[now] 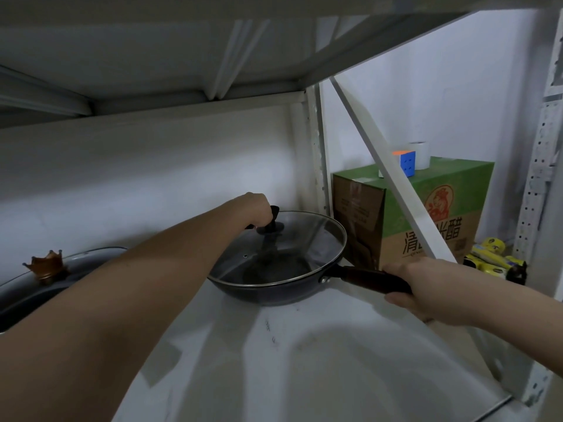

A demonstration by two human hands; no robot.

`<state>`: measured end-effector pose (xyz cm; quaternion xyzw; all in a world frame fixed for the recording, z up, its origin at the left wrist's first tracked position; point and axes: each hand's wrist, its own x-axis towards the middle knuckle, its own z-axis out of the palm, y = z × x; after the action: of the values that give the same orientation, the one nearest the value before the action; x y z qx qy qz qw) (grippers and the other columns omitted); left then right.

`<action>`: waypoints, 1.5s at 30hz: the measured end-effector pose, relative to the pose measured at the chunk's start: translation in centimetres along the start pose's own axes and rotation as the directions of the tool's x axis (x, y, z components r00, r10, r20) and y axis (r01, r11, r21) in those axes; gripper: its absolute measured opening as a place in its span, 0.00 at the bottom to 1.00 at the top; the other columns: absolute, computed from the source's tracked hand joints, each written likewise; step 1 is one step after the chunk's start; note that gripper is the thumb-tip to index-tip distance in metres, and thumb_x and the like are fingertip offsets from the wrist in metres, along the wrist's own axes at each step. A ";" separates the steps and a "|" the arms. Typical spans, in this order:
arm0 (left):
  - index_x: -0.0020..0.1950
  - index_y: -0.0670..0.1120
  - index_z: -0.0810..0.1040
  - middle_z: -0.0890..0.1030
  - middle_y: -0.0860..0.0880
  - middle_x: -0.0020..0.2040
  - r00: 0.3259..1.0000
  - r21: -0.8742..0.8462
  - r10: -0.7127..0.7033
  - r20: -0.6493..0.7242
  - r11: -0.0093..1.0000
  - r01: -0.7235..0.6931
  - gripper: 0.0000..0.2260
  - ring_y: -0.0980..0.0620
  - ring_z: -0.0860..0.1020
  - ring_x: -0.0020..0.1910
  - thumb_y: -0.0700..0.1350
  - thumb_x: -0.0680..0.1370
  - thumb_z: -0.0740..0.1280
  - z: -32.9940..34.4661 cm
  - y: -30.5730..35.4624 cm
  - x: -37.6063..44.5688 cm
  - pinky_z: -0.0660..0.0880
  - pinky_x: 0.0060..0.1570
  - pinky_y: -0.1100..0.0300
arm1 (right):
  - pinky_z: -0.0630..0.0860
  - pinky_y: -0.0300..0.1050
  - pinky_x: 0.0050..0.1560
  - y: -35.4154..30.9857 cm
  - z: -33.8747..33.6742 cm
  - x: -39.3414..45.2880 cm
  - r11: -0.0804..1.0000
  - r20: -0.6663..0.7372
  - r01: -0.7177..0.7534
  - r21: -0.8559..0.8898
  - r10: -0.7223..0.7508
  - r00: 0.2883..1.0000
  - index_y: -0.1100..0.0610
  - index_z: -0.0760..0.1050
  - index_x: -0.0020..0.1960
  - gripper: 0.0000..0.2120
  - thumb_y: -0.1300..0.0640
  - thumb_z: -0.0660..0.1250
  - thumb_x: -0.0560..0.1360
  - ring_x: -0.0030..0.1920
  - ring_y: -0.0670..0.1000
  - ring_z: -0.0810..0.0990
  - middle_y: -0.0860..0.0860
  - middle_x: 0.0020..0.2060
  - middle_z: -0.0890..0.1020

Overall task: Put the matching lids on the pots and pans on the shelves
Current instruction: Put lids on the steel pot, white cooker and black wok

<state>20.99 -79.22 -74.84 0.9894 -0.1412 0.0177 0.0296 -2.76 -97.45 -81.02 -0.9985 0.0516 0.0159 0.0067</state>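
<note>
Dark pan point(274, 295) with brown handle point(374, 280) on a white shelf point(320, 360); green-and-tan box point(411, 214); orange-and-blue cube point(406, 161); brown crown-shaped knob point(45, 266).

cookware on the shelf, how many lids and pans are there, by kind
Glass lids: 2, one on the pan, held by its knob in the left hand, and one with a crown knob at the left edge.
Pans: 2, the dark pan whose handle the right hand grips, and a pan under the crown lid, mostly hidden.
Total: 4
</note>
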 end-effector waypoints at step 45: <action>0.34 0.40 0.65 0.69 0.43 0.32 0.997 -0.313 -0.073 0.028 0.947 0.078 0.13 0.48 0.67 0.27 0.41 0.77 0.61 0.2 0.2 -1.0 0.64 0.26 0.61 | 0.79 0.46 0.50 -0.3 -0.3 0.1 1.000 0.013 0.012 -0.007 -0.012 1.000 0.48 0.70 0.59 0.14 0.43 0.59 0.77 0.42 0.49 0.78 0.49 0.46 0.81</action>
<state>19.97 -79.20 -75.04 0.9769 -0.1043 -0.0140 0.1860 -2.67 -97.18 -80.75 -0.9987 0.0457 0.0226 0.0037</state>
